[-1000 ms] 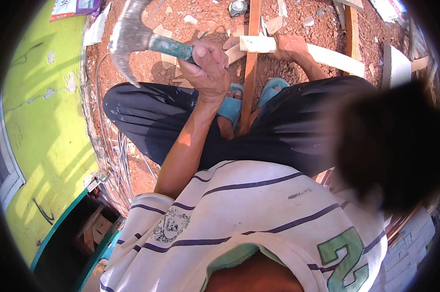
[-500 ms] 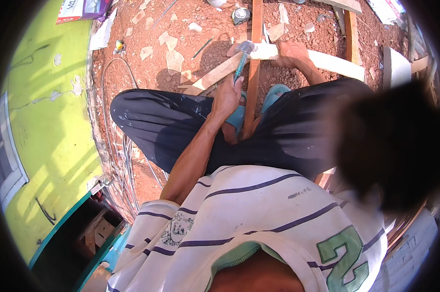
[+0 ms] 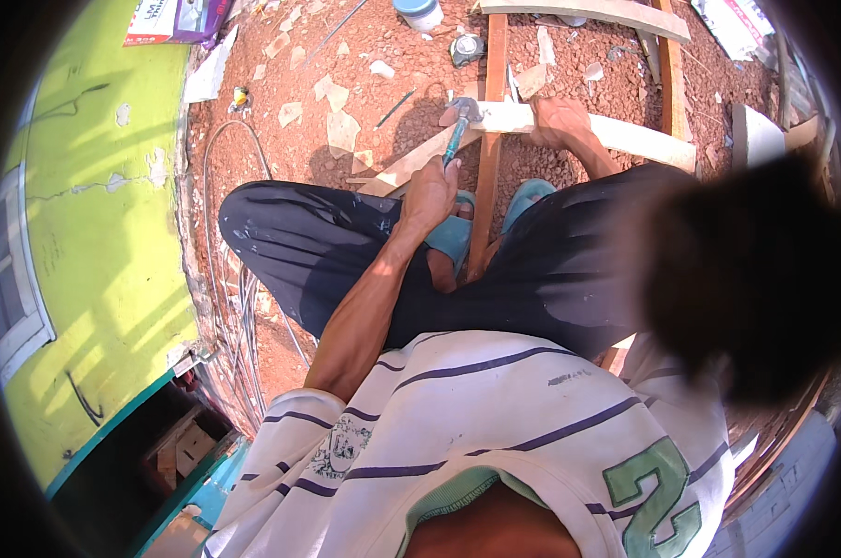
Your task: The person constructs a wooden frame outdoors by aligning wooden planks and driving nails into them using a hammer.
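My left hand (image 3: 430,197) is wrapped around the teal handle of a hammer (image 3: 455,139). The hammer's metal head is at the left end of a pale wooden slat (image 3: 639,139), where the slat lies across a long brown wooden beam (image 3: 488,177). My right hand (image 3: 562,124) grips the slat just right of that crossing, fingers curled over it. Whether a nail stands under the hammer head is too small to tell. Another pale board (image 3: 411,166) slants off to the lower left of the crossing.
A second brown beam (image 3: 671,74) stands to the right, with a pale slat (image 3: 597,11) across the far end. A tape measure (image 3: 467,48) and a lidded tub (image 3: 418,13) sit on red soil among broken tile pieces. Cables (image 3: 244,307) run beside the green wall (image 3: 104,232).
The view has shifted slightly, bringing the tub into sight. The hammer head, blurred before, is sharper and a little further left of the crossing. My right hand keeps its hold on the slat.
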Motion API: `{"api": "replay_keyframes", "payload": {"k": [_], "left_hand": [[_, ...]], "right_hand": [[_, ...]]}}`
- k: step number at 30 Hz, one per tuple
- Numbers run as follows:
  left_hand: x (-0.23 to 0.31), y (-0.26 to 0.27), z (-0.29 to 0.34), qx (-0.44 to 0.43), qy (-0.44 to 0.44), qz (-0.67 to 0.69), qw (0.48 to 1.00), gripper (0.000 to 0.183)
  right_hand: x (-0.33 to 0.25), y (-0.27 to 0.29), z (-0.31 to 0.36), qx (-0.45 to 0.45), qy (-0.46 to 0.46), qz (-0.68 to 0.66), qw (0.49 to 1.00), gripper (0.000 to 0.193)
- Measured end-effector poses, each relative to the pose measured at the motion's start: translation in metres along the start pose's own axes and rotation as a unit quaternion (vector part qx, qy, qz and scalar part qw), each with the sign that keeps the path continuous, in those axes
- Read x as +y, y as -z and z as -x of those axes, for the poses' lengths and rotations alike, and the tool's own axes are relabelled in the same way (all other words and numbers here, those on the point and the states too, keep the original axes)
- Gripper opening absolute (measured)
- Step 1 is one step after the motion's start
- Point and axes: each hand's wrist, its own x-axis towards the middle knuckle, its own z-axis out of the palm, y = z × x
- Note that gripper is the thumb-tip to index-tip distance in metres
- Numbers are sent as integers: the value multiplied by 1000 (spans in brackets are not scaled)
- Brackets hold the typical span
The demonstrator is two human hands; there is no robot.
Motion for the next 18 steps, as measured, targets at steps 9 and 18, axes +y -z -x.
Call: {"api": "replay_keyframes", "payload": {"k": [9,18], "left_hand": [[139,87,-37,245,-147,386,877,43],[91,56,-21,83,51,160,982,38]], "right_hand": [[14,0,13,5,-3,-19,1000,52],[8,-9,5,26,4,-11,1000,54]]}}
